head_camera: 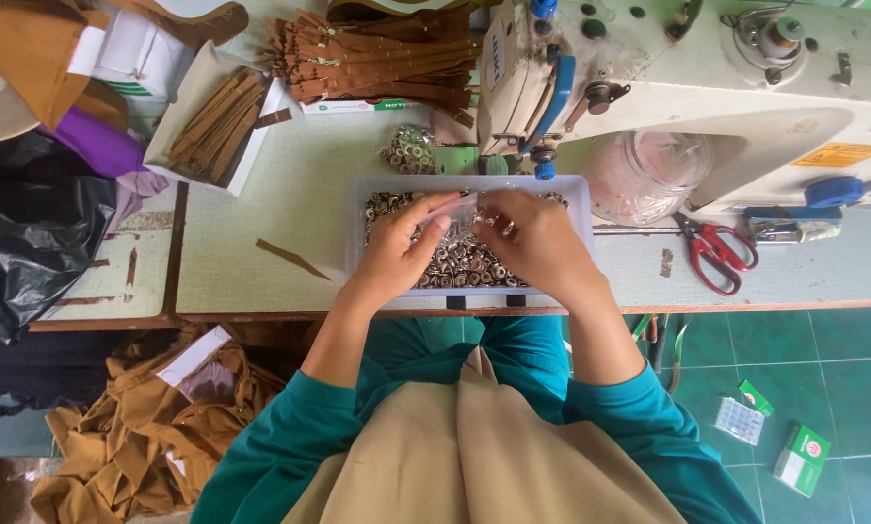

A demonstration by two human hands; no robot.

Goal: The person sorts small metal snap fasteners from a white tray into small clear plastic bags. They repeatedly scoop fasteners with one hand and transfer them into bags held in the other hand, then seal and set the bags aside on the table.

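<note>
- Left hand [397,243] and right hand [532,238], together, pinch a clear bag [452,210] over the tray [573,194] at the bench's front edge.
- Best kept low above the metal rings [460,262], limiting spills.

Sewing machine [707,87] behind, scissors [715,252] right

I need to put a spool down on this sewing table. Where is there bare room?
Bare tabletop lies between the open box of brown strips and the clear tray of metal rings, bar one stray strip. Right of the tray, scissors and the sewing machine crowd it.
</note>
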